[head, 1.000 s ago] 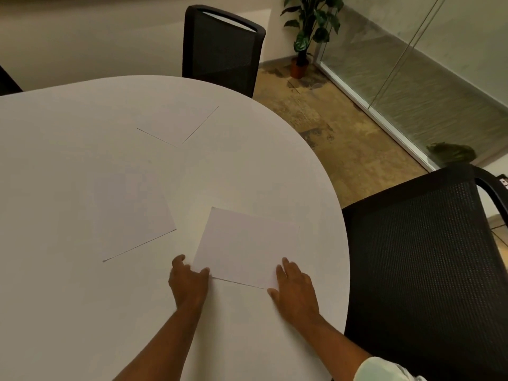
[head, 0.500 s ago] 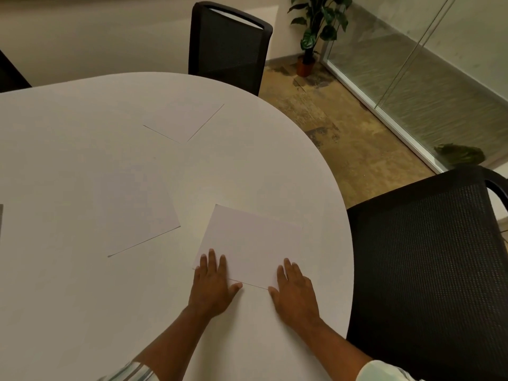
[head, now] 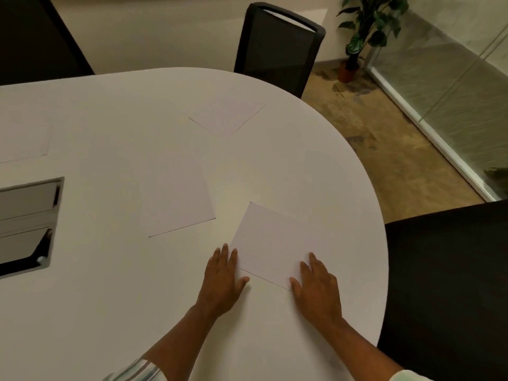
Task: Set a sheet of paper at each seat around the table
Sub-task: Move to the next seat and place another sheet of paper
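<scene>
White sheet (head: pixel 272 243) lies flat on table (head: pixel 110 284) near right edge, beside black chair (head: pixel 450 284). Left fingers (head: pixel 226 257) spread flat at its near-left corner, right fingers (head: pixel 313 266) spread flat on near-right corner; neither hand (head: pixel 221 281) (head: pixel 316 287) grasps, both just press. Three more sheets: middle (head: pixel 178 196), far (head: pixel 228 119) before far chair (head: pixel 277 48), left (head: pixel 23 138). Risk: palms drag sheet askew or off table edge when lifting, since paper slides easily. White-on-white edges faint; left sheet cropped; near chair cut off; table hatch (head: pixel 27 224) contents unclear.
</scene>
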`<state>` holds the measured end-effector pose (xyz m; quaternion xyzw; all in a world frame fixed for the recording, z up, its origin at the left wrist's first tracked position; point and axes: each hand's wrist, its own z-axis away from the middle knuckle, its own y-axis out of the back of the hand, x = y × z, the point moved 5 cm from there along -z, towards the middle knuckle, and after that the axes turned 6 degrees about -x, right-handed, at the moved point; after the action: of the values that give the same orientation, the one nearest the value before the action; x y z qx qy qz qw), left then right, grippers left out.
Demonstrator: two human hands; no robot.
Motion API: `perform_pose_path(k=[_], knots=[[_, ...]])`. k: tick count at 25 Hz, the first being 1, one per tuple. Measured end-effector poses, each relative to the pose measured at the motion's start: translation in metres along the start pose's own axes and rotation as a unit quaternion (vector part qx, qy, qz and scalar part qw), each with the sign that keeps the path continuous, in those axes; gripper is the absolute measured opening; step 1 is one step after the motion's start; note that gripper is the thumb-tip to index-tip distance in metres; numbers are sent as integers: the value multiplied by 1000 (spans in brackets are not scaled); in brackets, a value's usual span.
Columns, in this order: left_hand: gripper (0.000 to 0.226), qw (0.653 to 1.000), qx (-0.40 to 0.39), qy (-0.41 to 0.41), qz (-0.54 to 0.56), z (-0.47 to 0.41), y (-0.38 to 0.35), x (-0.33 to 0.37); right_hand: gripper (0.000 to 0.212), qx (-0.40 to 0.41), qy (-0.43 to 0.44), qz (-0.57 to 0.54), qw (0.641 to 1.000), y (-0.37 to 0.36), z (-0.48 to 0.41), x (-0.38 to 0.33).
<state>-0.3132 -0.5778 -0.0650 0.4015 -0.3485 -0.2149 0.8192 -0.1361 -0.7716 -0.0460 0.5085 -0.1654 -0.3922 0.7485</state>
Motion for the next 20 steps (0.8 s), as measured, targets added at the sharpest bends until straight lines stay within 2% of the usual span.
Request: perform_pose_path(k=[6, 12, 20], knots=[[80, 987, 73, 122, 75, 15, 45, -77, 72, 30, 81, -14, 996, 10, -32, -82], [77, 962, 125, 191, 151, 15, 99, -145, 79, 23, 176, -29, 984, 14, -75, -182], [61, 873, 224, 249, 355, -13, 154, -195, 84, -17, 244, 5, 970, 21, -133, -279]])
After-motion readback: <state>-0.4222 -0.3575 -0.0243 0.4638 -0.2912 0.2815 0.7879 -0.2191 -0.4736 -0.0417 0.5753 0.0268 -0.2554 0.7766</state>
